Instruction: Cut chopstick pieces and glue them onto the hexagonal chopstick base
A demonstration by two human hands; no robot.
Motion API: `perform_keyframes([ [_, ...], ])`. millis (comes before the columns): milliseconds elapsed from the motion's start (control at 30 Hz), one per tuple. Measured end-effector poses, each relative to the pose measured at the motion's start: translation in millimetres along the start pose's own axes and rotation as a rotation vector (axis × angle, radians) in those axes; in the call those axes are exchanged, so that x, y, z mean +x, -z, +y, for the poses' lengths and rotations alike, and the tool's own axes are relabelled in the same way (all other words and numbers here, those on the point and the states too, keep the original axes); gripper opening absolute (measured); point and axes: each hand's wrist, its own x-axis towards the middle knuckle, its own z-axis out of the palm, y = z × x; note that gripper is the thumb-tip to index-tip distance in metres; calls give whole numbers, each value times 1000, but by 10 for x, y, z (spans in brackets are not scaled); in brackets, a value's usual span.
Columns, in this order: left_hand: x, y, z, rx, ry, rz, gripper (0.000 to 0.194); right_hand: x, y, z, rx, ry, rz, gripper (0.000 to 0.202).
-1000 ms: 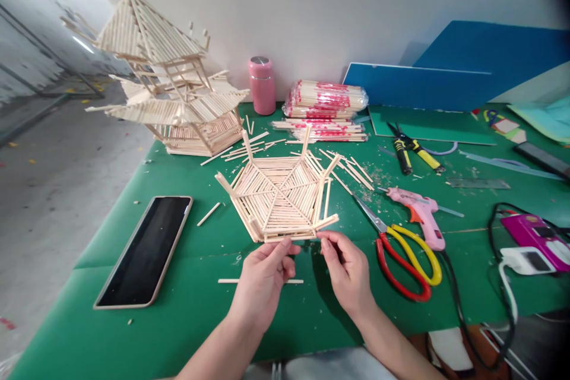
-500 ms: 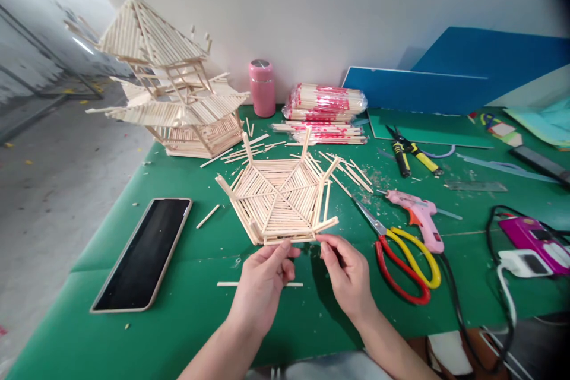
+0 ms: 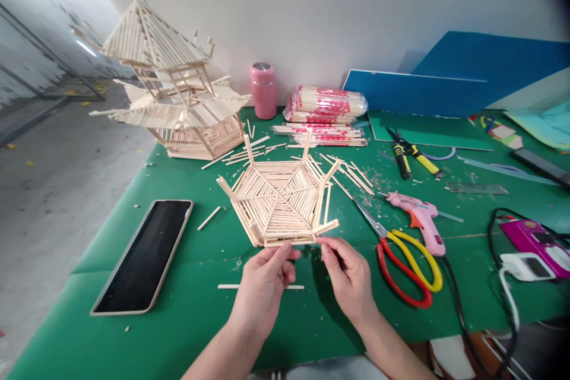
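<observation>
A hexagonal frame of wooden sticks (image 3: 285, 217), with a spoked floor and slanting posts at its corners, lies on the green table before me. Along its near edge runs a short wooden stick (image 3: 303, 242). My left hand (image 3: 262, 288) pinches this stick near its middle between thumb and fingers. At its right end, by the near right corner post, my right hand (image 3: 350, 279) has thumb and forefinger closed on the tip. Whether the stick touches the frame all along, I cannot tell. Under my left wrist lies a loose stick (image 3: 228, 287).
Scissors (image 3: 386, 243) and a pink glue gun (image 3: 416, 211) with a cord lie to the right, pliers (image 3: 412, 154) behind. A phone (image 3: 145, 255) lies left. A stick pagoda (image 3: 178, 104), a pink flask (image 3: 263, 92) and bundled sticks (image 3: 327, 104) stand at the back.
Both hands keep almost the same pinch on the stick at the near edge. The whole view has shifted very slightly; nothing else visibly moved.
</observation>
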Motion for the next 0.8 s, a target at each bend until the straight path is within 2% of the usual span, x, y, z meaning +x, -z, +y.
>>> perform_keyframes([
  [800, 0, 3, 10, 6, -3, -9, 13, -8, -6, 6, -2, -5, 4, 17],
])
